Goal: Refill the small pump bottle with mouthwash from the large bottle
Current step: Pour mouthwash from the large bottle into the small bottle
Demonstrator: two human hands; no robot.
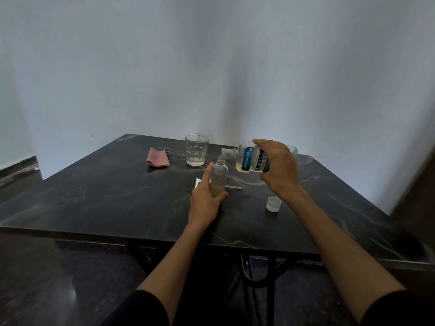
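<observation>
**Mouthwash bottle tipped over the little bottle**

Mouthwash bottle (251, 158), the big clear one with the blue Listerine label, is held in the air on its side. Its open neck points left and sits just above the mouth of the small pump bottle (219, 176). Only a little pale liquid is in the big bottle, pooled along its low side. The right hand (279, 168) grips it from above, fingers curled over the top and thumb under the label.

The small pump bottle stands upright on the dark marble table (117, 198). Its top is off. Pale yellowish liquid fills its lower part. The left hand (206, 198) holds it low down, thumb and fingers wrapped round it and one finger pointing up along its side.

Just behind the small bottle lies the white pump top (197, 182), and its thin tube (235, 186) sticks out to the right on the table. A white cap (273, 203) lies on its side near the right wrist. Farther back stands a drinking glass (196, 149), and a folded pink cloth (158, 156) lies to its left.
</observation>
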